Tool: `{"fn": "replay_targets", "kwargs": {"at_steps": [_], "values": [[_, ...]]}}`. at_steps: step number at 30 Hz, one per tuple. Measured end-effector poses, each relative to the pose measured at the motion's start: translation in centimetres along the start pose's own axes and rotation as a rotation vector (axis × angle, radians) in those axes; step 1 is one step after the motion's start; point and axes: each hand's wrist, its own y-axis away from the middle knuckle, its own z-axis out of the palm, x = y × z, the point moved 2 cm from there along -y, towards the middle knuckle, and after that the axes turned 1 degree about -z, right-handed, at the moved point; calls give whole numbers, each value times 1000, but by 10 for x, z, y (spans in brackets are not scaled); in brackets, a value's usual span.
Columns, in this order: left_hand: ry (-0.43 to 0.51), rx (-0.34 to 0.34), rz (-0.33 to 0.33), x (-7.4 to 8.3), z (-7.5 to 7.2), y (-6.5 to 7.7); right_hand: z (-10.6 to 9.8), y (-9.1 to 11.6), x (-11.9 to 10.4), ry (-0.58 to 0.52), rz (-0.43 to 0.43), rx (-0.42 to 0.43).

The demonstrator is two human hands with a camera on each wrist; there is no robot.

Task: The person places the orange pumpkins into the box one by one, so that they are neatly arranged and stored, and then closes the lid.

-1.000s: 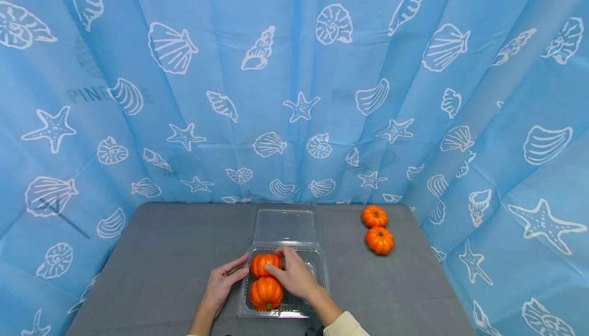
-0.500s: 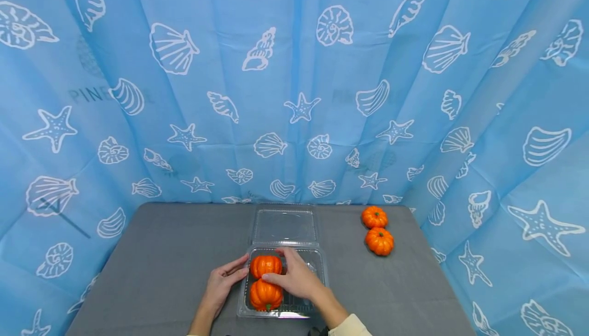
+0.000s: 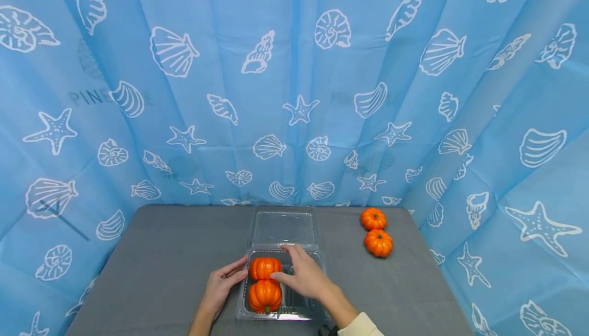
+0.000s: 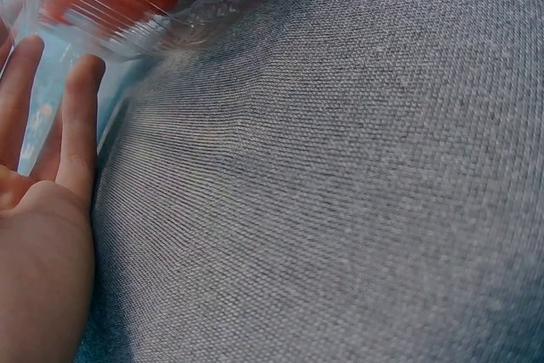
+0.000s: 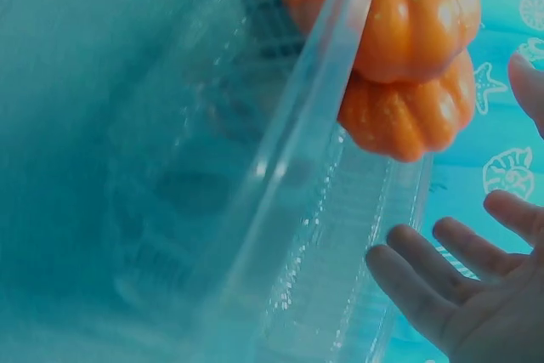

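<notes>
Two small orange pumpkins, a farther one (image 3: pixel 265 268) and a nearer one (image 3: pixel 265 296), sit against each other in the left half of a clear plastic clamshell container (image 3: pixel 299 303). My left hand (image 3: pixel 220 286) is at the container's left side, its fairly straight fingertips touching or nearly touching the wall in the left wrist view. Above the container's right half hovers my right hand (image 3: pixel 307 278), fingers spread and holding nothing. In the right wrist view those fingers (image 5: pixel 416 291) are apart from the pumpkins (image 5: pixel 416 19), beyond the clear rim (image 5: pixel 289 125).
The container's lid (image 3: pixel 284 227) lies folded back, away from me. Two more orange pumpkins, one behind (image 3: pixel 373 219) the other (image 3: pixel 379 243), stand at the back right of the grey table (image 3: pixel 184 244). A blue shell-print curtain (image 3: pixel 294 85) hangs behind.
My right hand has let go of the farther pumpkin and drawn away to the right. The left hand stays at the container's side, and both pumpkins stay in the container.
</notes>
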Motion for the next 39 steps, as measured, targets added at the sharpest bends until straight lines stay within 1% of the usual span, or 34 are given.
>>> {"fn": "replay_targets", "kwargs": {"at_steps": [3, 7, 13, 16, 20, 26, 32, 36, 39], "values": [[7, -1, -3, -1, 0, 0, -4, 0, 1, 64, -32, 31], [8, -1, -12, -1, 0, -1, -7, 1, 2, 138, -39, 54], [-11, -1, -27, 0, 0, 0, -9, 2, 4, 234, -57, 109], [-13, -3, -30, 0, 0, 0, -11, 2, 6, 281, -52, 125], [-2, -9, -21, -1, 0, -1, -13, 2, 11, 336, -20, 127], [16, -13, -8, -2, -1, -1, -16, 3, 22, 383, 12, 142], [18, -13, -11, -2, -1, -2, -21, 5, 34, 397, 40, 172], [17, -9, -12, -2, -1, -1, -22, 4, 48, 418, 43, 198], [10, -3, -10, -1, 0, -1, -24, 4, 61, 432, 60, 213]]}}
